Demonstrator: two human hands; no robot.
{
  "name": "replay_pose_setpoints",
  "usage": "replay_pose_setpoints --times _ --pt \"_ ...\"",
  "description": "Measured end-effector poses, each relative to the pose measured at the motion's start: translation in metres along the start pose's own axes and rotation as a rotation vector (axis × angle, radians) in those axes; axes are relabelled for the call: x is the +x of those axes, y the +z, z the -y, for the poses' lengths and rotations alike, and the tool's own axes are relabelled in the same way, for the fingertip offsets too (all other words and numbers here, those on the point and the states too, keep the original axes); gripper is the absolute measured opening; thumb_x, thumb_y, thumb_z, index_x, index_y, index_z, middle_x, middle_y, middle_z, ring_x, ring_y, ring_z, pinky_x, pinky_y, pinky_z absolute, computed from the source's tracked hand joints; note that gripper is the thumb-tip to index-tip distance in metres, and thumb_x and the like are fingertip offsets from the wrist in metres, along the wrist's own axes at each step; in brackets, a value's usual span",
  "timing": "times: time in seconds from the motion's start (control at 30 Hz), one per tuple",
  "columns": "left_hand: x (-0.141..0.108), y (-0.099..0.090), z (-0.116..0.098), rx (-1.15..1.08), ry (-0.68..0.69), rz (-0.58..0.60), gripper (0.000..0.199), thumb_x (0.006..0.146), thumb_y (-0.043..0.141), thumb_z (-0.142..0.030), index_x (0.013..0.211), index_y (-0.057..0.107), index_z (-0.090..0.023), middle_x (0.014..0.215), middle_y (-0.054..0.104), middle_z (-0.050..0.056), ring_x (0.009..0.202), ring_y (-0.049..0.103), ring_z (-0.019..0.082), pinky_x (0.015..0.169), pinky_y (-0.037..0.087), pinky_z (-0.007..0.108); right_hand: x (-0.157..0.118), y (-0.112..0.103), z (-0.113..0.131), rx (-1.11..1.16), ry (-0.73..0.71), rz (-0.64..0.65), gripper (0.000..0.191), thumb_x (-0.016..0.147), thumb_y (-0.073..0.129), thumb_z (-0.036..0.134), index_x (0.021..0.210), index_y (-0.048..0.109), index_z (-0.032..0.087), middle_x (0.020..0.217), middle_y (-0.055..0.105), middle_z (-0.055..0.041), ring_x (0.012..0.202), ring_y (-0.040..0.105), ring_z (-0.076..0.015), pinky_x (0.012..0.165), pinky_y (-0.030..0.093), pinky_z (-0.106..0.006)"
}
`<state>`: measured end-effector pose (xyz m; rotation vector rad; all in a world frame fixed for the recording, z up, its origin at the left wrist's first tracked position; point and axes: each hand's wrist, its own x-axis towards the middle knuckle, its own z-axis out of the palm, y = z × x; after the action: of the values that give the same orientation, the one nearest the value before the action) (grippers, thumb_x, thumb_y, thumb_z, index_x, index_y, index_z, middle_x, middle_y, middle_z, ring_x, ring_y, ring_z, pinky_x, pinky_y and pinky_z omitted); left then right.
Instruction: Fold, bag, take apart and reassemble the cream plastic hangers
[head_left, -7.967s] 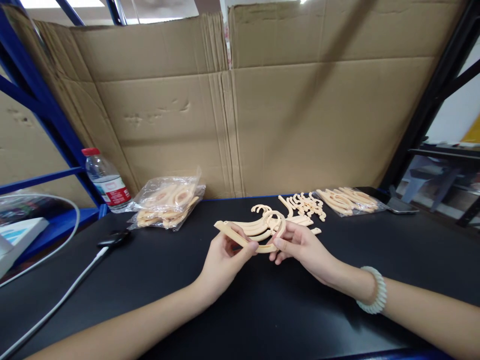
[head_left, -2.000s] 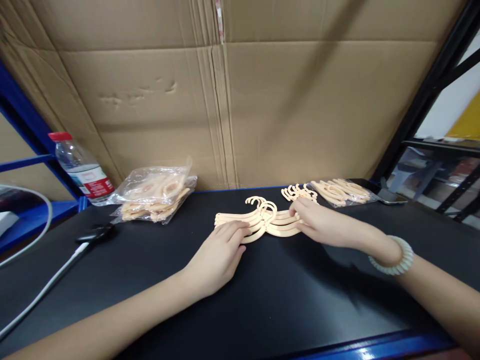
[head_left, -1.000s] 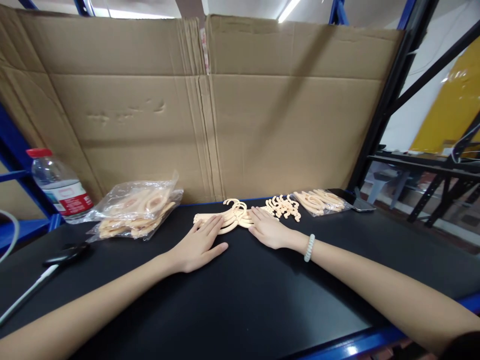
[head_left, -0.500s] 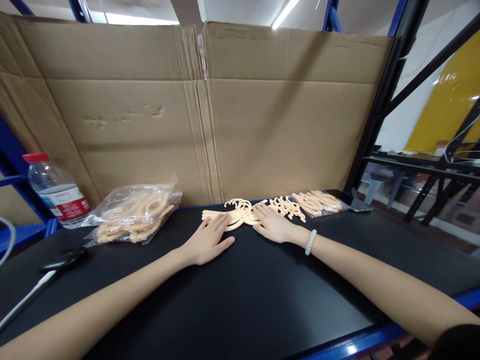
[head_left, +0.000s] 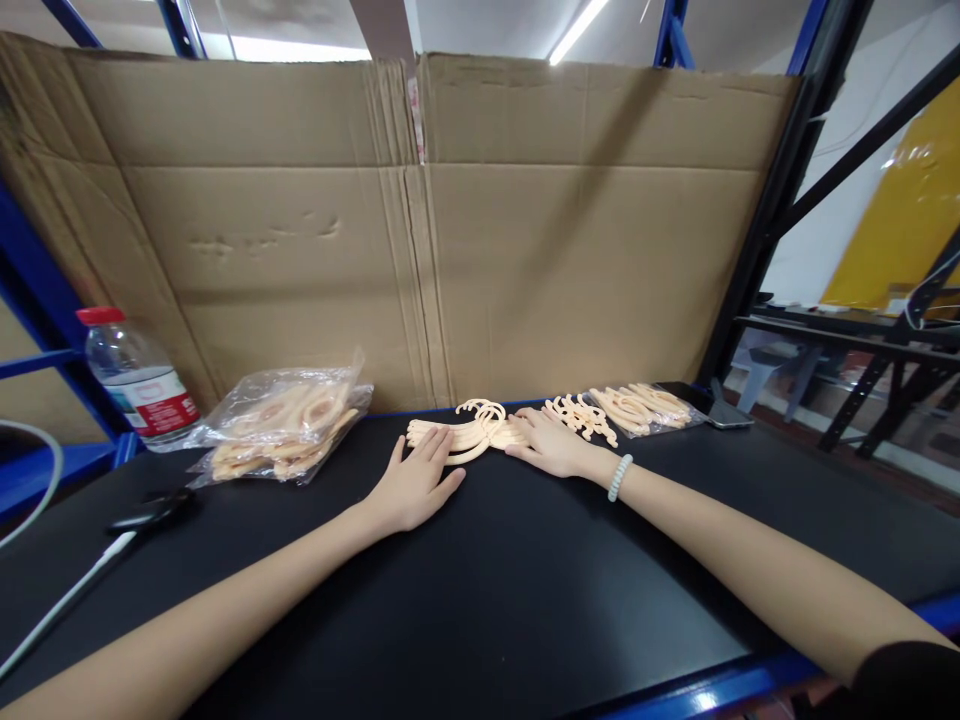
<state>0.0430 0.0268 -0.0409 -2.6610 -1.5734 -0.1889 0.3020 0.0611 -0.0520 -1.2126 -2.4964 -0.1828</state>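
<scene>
A bundle of cream-coloured, rounded strips (head_left: pixel 466 438) lies on the black tabletop, with curved ends looping up at its middle. My left hand (head_left: pixel 415 485) rests with fingers stretched out over the bundle's left part, thumb apart and off the strips. Over the right part lies my right hand (head_left: pixel 553 445), palm down and fingers extended, a pale beaded bracelet (head_left: pixel 619 478) at its wrist. Both hands touch the bundle without wrapping round it. Just beyond the right hand is a pile of short, wavy cream pieces (head_left: pixel 583 417).
Clear bags of cream pieces stand at left (head_left: pixel 285 425) and right (head_left: pixel 643 408). A bottle with a red cap (head_left: pixel 142 385) and a black device with a white cable (head_left: pixel 150 510) are at left. A cardboard wall (head_left: pixel 600 270) closes the back; a dark flat object (head_left: pixel 726 410) lies far right.
My right hand has shifted slightly at the bundle's right part, its fingers now covering the strip ends there. My left hand stays on the left part. The camera view has turned a little.
</scene>
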Motion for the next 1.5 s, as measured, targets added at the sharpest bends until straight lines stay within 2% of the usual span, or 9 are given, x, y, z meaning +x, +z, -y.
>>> replay_pose_setpoints --times 0.2,0.37,0.53,0.7,0.8,1.0,1.17,1.3,1.5 --pt "-0.004 -0.003 -0.005 0.064 -0.006 -0.129 0.052 0.095 0.033 -0.03 0.143 0.037 -0.01 0.151 0.036 0.017 0.141 0.029 0.029 0.113 0.019 0.059 0.002 -0.001 0.004 0.003 0.005 -0.07 0.053 0.092 0.049 0.049 0.129 0.052 0.011 0.128 0.054 -0.0194 0.116 0.051 -0.032 0.101 0.039 -0.05" --pt "-0.022 -0.007 -0.006 0.046 0.232 -0.299 0.041 0.091 0.043 -0.021 0.131 0.05 -0.017 0.138 0.053 0.013 0.131 0.044 0.028 0.109 0.031 0.052 -0.023 -0.017 0.034 -0.025 -0.095 -0.145 0.043 0.09 0.053 0.032 0.127 0.053 0.01 0.123 0.055 -0.0184 0.119 0.047 -0.0312 0.103 0.038 -0.05" --pt "-0.034 -0.007 -0.003 -0.086 0.341 -0.335 0.031 0.088 0.045 -0.012 0.115 0.058 -0.02 0.122 0.062 0.008 0.116 0.054 0.024 0.099 0.043 0.042 -0.051 -0.025 0.053 0.094 -0.285 -0.135 0.026 0.09 0.044 0.011 0.108 0.062 0.017 0.108 0.06 -0.0109 0.102 0.054 -0.0212 0.092 0.047 -0.038" --pt "-0.035 -0.006 -0.002 -0.141 0.351 -0.354 0.026 0.088 0.045 -0.011 0.108 0.06 -0.021 0.115 0.064 0.007 0.111 0.056 0.023 0.096 0.044 0.042 -0.048 -0.021 0.051 0.187 -0.354 -0.236 0.029 0.076 0.041 -0.005 0.069 0.057 0.018 0.097 0.059 -0.0066 0.093 0.052 -0.0188 0.082 0.045 -0.035" --pt "-0.035 -0.005 -0.001 -0.152 0.348 -0.342 0.025 0.088 0.046 -0.013 0.107 0.06 -0.021 0.115 0.063 0.007 0.111 0.055 0.024 0.096 0.044 0.042 -0.047 -0.019 0.049 0.237 -0.307 -0.241 0.028 0.072 0.043 -0.007 0.058 0.05 0.017 0.089 0.055 -0.0043 0.08 0.049 -0.0161 0.071 0.043 -0.031" --pt "-0.035 -0.004 0.001 -0.186 0.346 -0.315 0.023 0.088 0.047 -0.014 0.107 0.059 -0.021 0.115 0.063 0.007 0.11 0.056 0.023 0.097 0.043 0.041 -0.054 -0.021 0.044 0.317 -0.218 -0.26 0.037 0.085 0.055 0.008 0.051 0.042 0.017 0.075 0.046 -0.0016 0.071 0.044 -0.014 0.061 0.039 -0.026" --pt "-0.034 -0.005 0.001 -0.184 0.335 -0.305 0.024 0.087 0.048 -0.014 0.108 0.058 -0.021 0.116 0.062 0.007 0.112 0.055 0.023 0.097 0.043 0.042 -0.055 -0.024 0.045 0.303 -0.234 -0.228 0.048 0.093 0.054 0.026 0.054 0.027 0.018 0.063 0.042 0.0018 0.062 0.038 -0.0122 0.063 0.033 -0.028" --pt "-0.034 -0.005 0.0 -0.185 0.303 -0.297 0.027 0.086 0.049 -0.015 0.112 0.056 -0.02 0.118 0.062 0.008 0.113 0.055 0.025 0.097 0.045 0.043 -0.052 -0.03 0.041 0.292 -0.164 -0.194 0.044 0.096 0.045 0.033 0.056 0.031 0.02 0.063 0.042 0.0009 0.064 0.04 -0.0137 0.065 0.034 -0.03" --pt "-0.033 -0.006 0.0 -0.226 0.282 -0.294 0.032 0.086 0.047 -0.015 0.117 0.054 -0.018 0.121 0.06 0.011 0.115 0.055 0.026 0.099 0.046 0.044 -0.044 -0.042 -0.023 0.155 0.158 -0.388 0.025 0.091 0.046 0.032 0.07 0.049 0.02 0.072 0.058 -0.0049 0.07 0.052 -0.0193 0.066 0.04 -0.033"
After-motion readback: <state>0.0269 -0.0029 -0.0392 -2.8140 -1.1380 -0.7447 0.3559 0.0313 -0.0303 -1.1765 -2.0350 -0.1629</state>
